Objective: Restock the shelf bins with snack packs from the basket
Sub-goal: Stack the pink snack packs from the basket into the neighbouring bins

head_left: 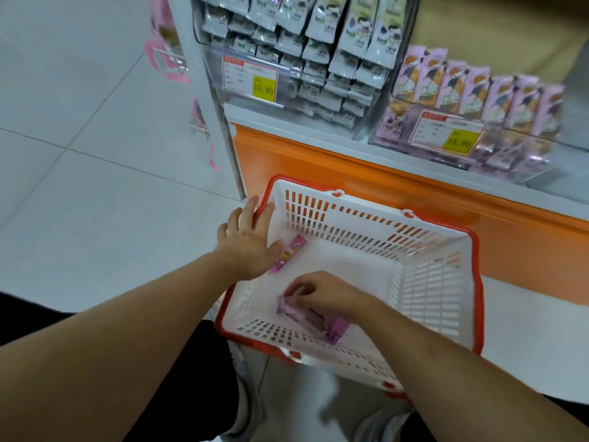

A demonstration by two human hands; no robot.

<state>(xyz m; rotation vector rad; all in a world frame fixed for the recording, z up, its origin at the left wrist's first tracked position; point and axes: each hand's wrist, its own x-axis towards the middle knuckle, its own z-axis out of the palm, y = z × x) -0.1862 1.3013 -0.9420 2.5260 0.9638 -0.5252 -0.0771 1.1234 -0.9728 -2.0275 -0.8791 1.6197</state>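
Two pink packs (314, 317) in basket (430, 282); right hand (322, 296) grips bunch.

Grey floor tiles (79, 186), yellow price tags (264, 87).

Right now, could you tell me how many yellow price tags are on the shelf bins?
2: one on the left bin's label, one on the right bin's label. Others may lie outside the view.

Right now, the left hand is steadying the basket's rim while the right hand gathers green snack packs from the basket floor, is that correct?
Not quite: the head view shows the snack packs under the right hand are pink, not green. The rest stands: the left hand rests on the basket at its rim, and the right hand reaches down to the basket floor.
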